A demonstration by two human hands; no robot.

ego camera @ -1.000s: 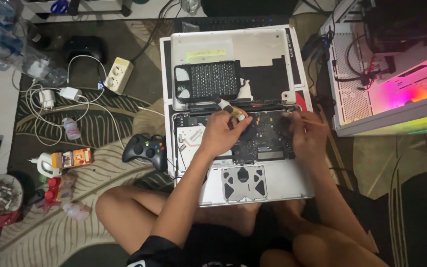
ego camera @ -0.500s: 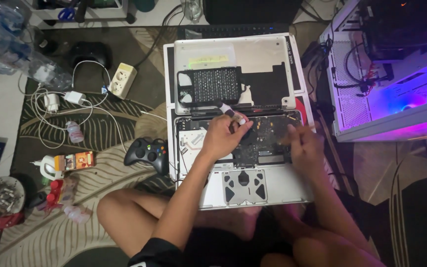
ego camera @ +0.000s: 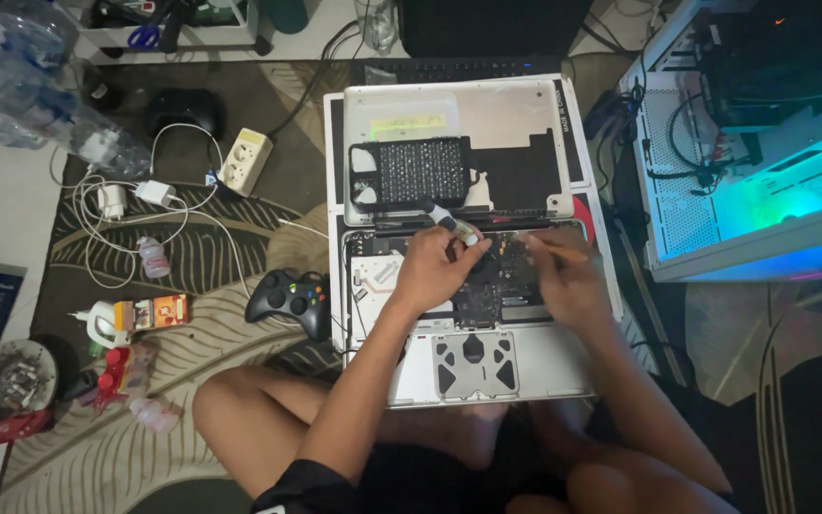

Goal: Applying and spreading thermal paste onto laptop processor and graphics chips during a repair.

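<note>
An opened silver laptop (ego camera: 544, 366) lies bottom-up on the floor in front of my crossed legs, its dark circuit board (ego camera: 497, 286) exposed. My left hand (ego camera: 435, 266) hovers over the board and grips a small pale tube-like tool (ego camera: 454, 224) that points up and left. Over the board's right part, my right hand (ego camera: 563, 276) holds a thin stick-like tool (ego camera: 554, 249). The removed bottom cover (ego camera: 506, 105) lies just beyond, with a black battery pack (ego camera: 420, 171) resting on it.
A black game controller (ego camera: 287, 297) lies left of the laptop on a patterned rug. Further left are white cables and chargers (ego camera: 135, 205), a power strip (ego camera: 244, 162), small bottles (ego camera: 135, 319) and an ashtray (ego camera: 7, 381). A lit desktop computer case (ego camera: 763, 171) stands at right.
My right hand has drifted a little left and down over the board. My left hand stays over the board with the tube-like tool. The case lighting turned from pink to blue-green.
</note>
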